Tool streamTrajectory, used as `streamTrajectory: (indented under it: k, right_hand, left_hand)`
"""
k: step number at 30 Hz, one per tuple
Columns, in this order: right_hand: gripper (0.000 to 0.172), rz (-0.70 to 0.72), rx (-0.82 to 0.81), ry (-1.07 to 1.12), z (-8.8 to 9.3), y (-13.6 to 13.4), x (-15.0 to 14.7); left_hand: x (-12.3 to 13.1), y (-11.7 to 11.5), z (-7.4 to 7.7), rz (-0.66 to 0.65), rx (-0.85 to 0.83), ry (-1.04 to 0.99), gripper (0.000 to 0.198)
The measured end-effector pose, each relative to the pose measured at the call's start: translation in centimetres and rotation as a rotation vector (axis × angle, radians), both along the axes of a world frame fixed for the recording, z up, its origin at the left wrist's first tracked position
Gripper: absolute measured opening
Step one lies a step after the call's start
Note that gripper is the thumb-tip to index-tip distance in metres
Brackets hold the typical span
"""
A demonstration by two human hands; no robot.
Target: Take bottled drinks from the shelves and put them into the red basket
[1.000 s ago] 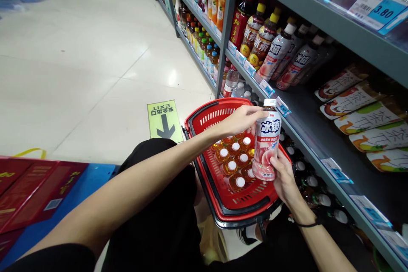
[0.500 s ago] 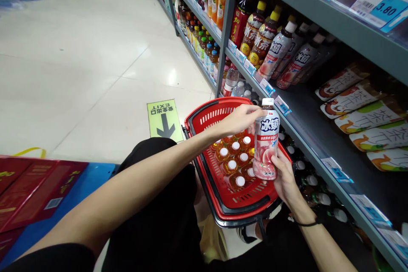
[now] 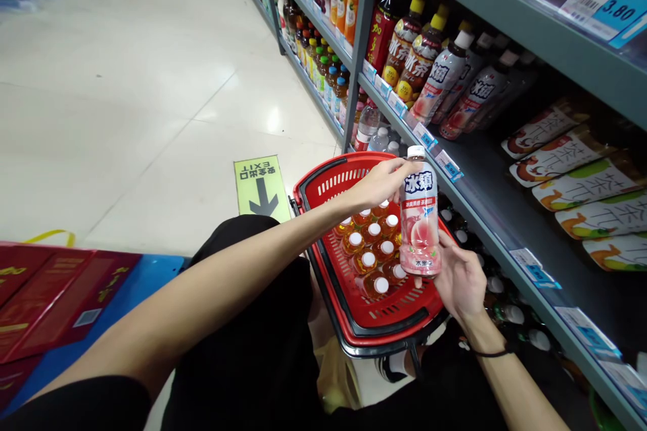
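Note:
I hold a pink peach-drink bottle (image 3: 419, 219) with a white cap upright over a red shopping basket (image 3: 328, 182). My left hand (image 3: 379, 183) pinches its neck just under the cap. My right hand (image 3: 459, 279) cups its base from below, fingers curled round it. In the basket stand several small amber bottles with white caps (image 3: 371, 249). The bottle hangs just in front of the grey shelf edge (image 3: 485, 222).
Shelving on the right carries rows of matching drink bottles (image 3: 445, 81) and flat-lying tea bottles (image 3: 576, 168), with blue price tags (image 3: 606, 10) along the edges. A green exit arrow sticker (image 3: 260, 187) lies on the pale tiled floor. Red boxes (image 3: 45, 289) rest on a blue surface at lower left.
The bottle has risen a little and shifted left. My right hand has slid from its side to under its base. My left hand stays at the neck.

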State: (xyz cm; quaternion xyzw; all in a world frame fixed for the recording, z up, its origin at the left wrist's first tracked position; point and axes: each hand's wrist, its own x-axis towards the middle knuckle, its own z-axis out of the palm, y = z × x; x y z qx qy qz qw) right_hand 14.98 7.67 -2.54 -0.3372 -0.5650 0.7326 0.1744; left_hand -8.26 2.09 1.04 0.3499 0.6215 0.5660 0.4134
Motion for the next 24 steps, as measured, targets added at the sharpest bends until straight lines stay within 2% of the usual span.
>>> streamTrajectory:
  k: [6, 9, 12, 15, 19, 24]
  right_hand:
    - [0.054, -0.033, -0.138, 0.078, 0.4, -0.2, -0.2]
    - [0.049, -0.013, -0.231, 0.051, 0.5, -0.3, -0.4]
    - [0.049, 0.088, -0.222, -0.018, 0.6, -0.2, -0.7]
    - [0.058, 0.145, -0.138, -0.081, 0.2, -0.1, -1.1]
    - [0.069, 0.149, -0.119, -0.146, -1.1, 0.0, -1.6]
    - [0.057, 0.111, 0.009, -0.133, -2.3, 0.4, -1.1]
  left_hand:
    - [0.2, -0.3, 0.3, -0.062, 0.129, -0.049, 0.048]
    - [-0.3, -0.4, 0.8, -0.053, 0.159, 0.076, 0.051]
    - [-1.2, -0.6, 1.9, -0.014, 0.062, 0.379, 0.047]
    - [-2.2, -0.5, 2.4, 0.028, -0.113, 0.619, 0.045]
    - [-2.9, -0.2, 1.7, 0.048, -0.254, 0.724, 0.040]
    - [-3.4, -0.5, 1.4, 0.062, -0.356, 0.879, 0.038]
